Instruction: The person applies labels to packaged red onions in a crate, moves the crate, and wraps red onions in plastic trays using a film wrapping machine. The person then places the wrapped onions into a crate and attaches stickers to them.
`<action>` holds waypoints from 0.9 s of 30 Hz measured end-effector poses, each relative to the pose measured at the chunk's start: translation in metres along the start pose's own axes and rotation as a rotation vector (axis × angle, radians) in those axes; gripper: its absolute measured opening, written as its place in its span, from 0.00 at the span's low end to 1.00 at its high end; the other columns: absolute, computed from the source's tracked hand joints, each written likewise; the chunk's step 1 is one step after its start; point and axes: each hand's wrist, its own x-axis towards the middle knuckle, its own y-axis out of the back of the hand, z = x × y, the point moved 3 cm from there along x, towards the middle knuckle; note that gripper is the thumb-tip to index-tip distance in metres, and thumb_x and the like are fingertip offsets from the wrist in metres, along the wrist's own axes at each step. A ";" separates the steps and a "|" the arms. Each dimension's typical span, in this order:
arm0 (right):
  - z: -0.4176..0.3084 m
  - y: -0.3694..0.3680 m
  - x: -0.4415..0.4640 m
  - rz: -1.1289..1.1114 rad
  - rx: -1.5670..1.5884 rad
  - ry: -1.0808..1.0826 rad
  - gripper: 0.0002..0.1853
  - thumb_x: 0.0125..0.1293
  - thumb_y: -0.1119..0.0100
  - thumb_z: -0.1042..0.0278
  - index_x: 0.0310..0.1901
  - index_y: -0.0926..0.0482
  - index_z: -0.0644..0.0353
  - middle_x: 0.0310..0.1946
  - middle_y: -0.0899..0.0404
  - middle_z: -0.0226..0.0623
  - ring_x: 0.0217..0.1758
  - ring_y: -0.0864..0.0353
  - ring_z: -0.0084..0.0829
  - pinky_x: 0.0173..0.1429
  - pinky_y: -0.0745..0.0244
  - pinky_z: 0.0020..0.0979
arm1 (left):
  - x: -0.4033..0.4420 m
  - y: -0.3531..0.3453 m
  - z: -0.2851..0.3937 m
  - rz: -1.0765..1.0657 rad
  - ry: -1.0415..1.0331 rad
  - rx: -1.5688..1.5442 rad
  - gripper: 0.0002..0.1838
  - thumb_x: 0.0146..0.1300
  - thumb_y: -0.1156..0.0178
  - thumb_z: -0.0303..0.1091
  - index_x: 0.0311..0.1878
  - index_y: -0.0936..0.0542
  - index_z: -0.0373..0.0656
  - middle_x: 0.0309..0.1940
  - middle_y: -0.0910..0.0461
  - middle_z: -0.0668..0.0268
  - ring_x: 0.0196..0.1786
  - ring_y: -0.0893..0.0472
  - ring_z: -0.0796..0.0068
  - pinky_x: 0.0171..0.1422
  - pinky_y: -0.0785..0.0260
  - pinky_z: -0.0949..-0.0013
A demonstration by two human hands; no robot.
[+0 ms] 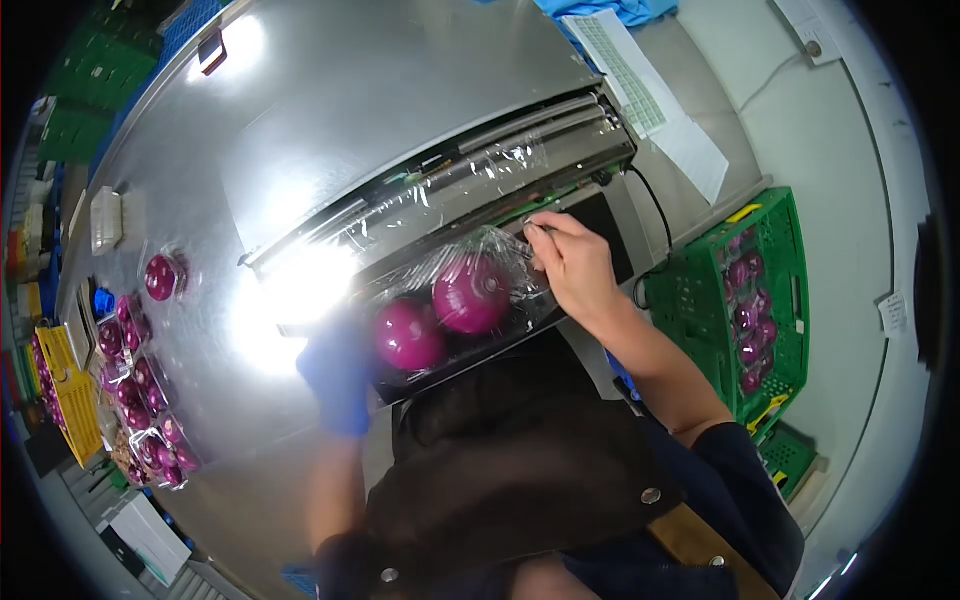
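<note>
Two large peeled red onions, the left one (pixel 410 335) and the right one (pixel 471 294), sit side by side under clear plastic film (pixel 505 247) at the front of the wrapping machine (pixel 480 165). My right hand (pixel 575 262) is bare and closed, pinching the film's edge just right of the onions. My left hand (pixel 340 375), in a blue glove, is left of the onions; motion smears its fingers. Whether it touches the pack is not clear. Any tray beneath the onions is hard to make out.
Several wrapped packs of red onions (pixel 135 385) stand on the left of the steel table (pixel 330 60), near a yellow crate (pixel 75 400). To the right is a green crate (pixel 795 290) holding more packs. A keypad (pixel 615 70) and a cable (pixel 660 205) lie beside the machine.
</note>
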 end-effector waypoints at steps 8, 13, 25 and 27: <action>0.030 0.063 -0.052 -0.499 0.059 -0.625 0.16 0.60 0.41 0.67 0.20 0.20 0.71 0.16 0.22 0.38 0.16 0.24 0.26 0.23 0.31 0.29 | -0.065 0.091 -0.098 -0.536 0.719 0.212 0.19 0.66 0.47 0.38 0.26 0.19 0.32 0.12 0.25 0.62 0.11 0.27 0.75 0.18 0.36 0.69; 0.077 -0.039 -0.139 -0.750 -0.017 -0.794 0.13 0.58 0.44 0.64 0.25 0.18 0.66 0.23 0.18 0.46 0.24 0.17 0.32 0.34 0.22 0.35 | -0.151 0.015 -0.140 -0.740 0.603 0.114 0.17 0.67 0.50 0.45 0.47 0.23 0.43 0.40 0.20 0.59 0.45 0.20 0.65 0.48 0.26 0.60; -0.075 -0.064 -0.111 -1.101 0.824 0.183 0.12 0.64 0.45 0.63 0.32 0.21 0.65 0.36 0.18 0.39 0.33 0.22 0.33 0.37 0.31 0.35 | -0.106 -0.054 -0.003 -0.939 0.452 -0.621 0.23 0.68 0.52 0.50 0.56 0.26 0.43 0.56 0.25 0.55 0.54 0.23 0.60 0.58 0.29 0.55; -0.077 -0.042 -0.110 -1.090 0.529 -0.012 0.12 0.61 0.43 0.61 0.30 0.22 0.63 0.38 0.19 0.41 0.36 0.22 0.38 0.40 0.29 0.36 | -0.094 -0.070 0.038 -1.083 0.394 -0.725 0.23 0.68 0.52 0.50 0.56 0.26 0.43 0.56 0.25 0.54 0.54 0.23 0.59 0.59 0.29 0.55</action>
